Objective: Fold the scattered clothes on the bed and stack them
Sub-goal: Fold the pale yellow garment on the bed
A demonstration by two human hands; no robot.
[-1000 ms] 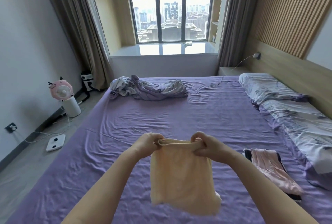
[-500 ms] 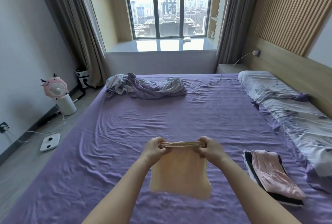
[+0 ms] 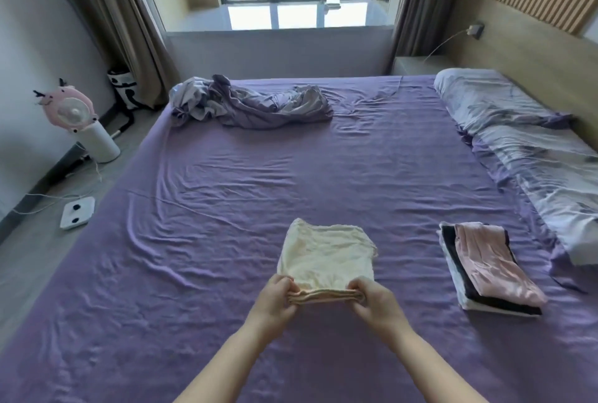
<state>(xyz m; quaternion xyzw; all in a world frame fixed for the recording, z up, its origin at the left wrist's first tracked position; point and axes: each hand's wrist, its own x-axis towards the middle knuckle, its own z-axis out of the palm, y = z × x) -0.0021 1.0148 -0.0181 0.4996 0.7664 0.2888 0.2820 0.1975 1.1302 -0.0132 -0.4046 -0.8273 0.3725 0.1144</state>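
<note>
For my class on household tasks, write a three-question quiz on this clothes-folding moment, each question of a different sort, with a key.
1. True or false: the cream garment hangs in the air above the bed.
2. Which lies on top of the folded stack? A) a pink piece B) a green piece C) a striped towel
3. Fill in: the left hand and right hand both grip the garment's ____ edge.

Key
1. False: it lies spread on the sheet, with only its near edge lifted.
2. A: the pink piece, over dark and white ones.
3. Near: the edge closest to the person.
</note>
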